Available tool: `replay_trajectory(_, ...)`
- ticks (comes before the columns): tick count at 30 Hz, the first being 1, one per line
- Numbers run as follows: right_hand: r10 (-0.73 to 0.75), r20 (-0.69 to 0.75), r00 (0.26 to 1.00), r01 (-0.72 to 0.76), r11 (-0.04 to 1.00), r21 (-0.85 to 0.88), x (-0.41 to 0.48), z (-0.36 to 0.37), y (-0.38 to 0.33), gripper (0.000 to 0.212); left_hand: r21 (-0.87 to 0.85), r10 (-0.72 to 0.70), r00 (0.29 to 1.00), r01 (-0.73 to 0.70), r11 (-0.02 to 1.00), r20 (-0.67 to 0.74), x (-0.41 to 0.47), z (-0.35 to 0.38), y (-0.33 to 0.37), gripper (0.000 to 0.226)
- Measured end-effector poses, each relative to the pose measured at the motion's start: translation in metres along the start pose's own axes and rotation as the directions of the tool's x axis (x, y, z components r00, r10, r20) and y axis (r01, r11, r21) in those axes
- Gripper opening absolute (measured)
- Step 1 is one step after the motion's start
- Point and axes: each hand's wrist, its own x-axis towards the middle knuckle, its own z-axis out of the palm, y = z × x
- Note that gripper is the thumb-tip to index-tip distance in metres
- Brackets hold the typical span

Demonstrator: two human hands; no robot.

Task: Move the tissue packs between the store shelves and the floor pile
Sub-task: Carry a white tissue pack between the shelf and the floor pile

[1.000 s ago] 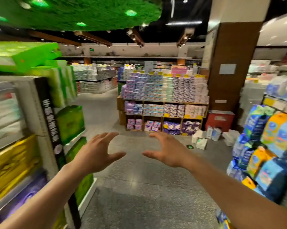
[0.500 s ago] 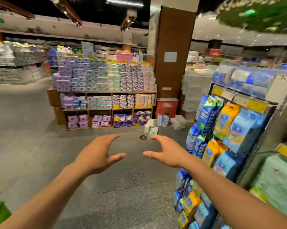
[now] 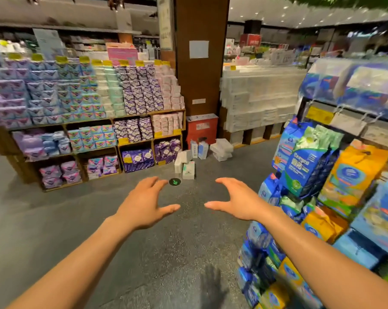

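A small pile of white tissue packs [image 3: 186, 164] lies on the grey floor ahead, with more white packs [image 3: 221, 149] beside it near a red box. Wooden shelves [image 3: 135, 143] behind hold stacked purple, blue and pink packs. My left hand [image 3: 144, 202] and my right hand [image 3: 237, 200] are stretched out in front of me, fingers spread and empty, palms facing each other, well short of the pile.
A rack of hanging blue, green and orange packs [image 3: 318, 175] stands close on my right. A brown pillar [image 3: 199, 74] rises behind the red box [image 3: 202, 129]. White stacked goods [image 3: 255, 99] sit beyond. A green arrow marker [image 3: 174, 181] is on the floor.
The view has swung right and come nearer to the shelves and the floor pile. The green shelf on my left has left the view. My hands keep the same spread pose.
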Motion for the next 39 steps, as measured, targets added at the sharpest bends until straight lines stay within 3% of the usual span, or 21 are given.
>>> replay_trajectory(9, -0.061, 0.001, 0.998, 0.061, 0.998, 0.02, 0.253, -0.048, 0.044, 0.106, -0.008, -0.102, 0.995, 0.102, 0.995, -0.023, 0.23, 0.01, -0.079, 0.131)
replay_trajectory(19, -0.039, 0.093, 0.995, 0.035, 0.998, 0.042, 0.505, -0.051, 0.083, 0.095, -0.106, -0.124, 0.992, 0.124, 0.987, 0.01, 0.445, 0.056, -0.171, 0.107)
replay_trajectory(26, 0.103, 0.071, 0.992, -0.106, 0.993, 0.052, 0.693, -0.064, 0.127, 0.099, -0.135, -0.047, 0.997, 0.054, 0.989, 0.061, 0.659, 0.089, -0.241, 0.095)
replay_trajectory(32, 0.217, 0.068, 0.974, -0.224, 0.969, 0.109, 0.806, -0.102, 0.191, 0.099, -0.104, 0.065, 0.988, -0.051, 0.993, 0.142, 0.831, 0.113, -0.249, 0.13)
replay_trajectory(39, 0.271, 0.144, 0.952, -0.289, 0.949, 0.122, 0.952, -0.135, 0.303, 0.107, -0.119, 0.043, 0.983, -0.022, 0.993, 0.179, 1.005, 0.167, -0.235, 0.115)
